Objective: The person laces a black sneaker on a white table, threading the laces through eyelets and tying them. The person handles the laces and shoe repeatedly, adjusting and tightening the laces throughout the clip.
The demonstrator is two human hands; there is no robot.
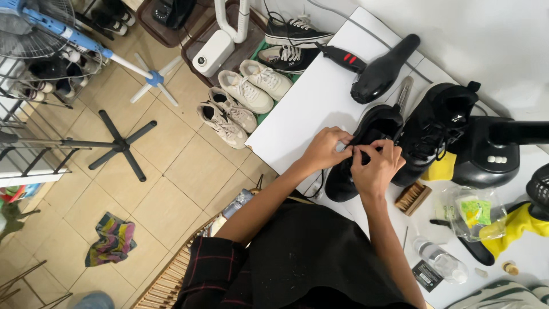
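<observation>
The person is sitting at a white table [297,109] and working on a black shoe [366,143] that is lying near the table's front edge, its toe pointing toward the person. The left hand [324,150] is resting on the shoe's left side, fingers curled and pinching at the lace area. The right hand [374,166] is lying over the top of the same shoe, its fingers bent and gripping the laces or tongue; which of the two cannot be told.

A second black shoe [437,123] is standing just beside the first, on its right. A yellow cloth [440,169] is lying against that second shoe, and a small wooden brush [413,198] is sitting near the right wrist. A black hair dryer [380,68] is lying toward the table's far edge. A clear plastic bag [472,212] and a clear bottle [443,262] are lying toward the table's right side.

On the tiled floor [166,189] beyond the table's left edge, pale sneakers [240,100] are sitting in a row, and a striped rag [112,239] is lying well apart from them.
</observation>
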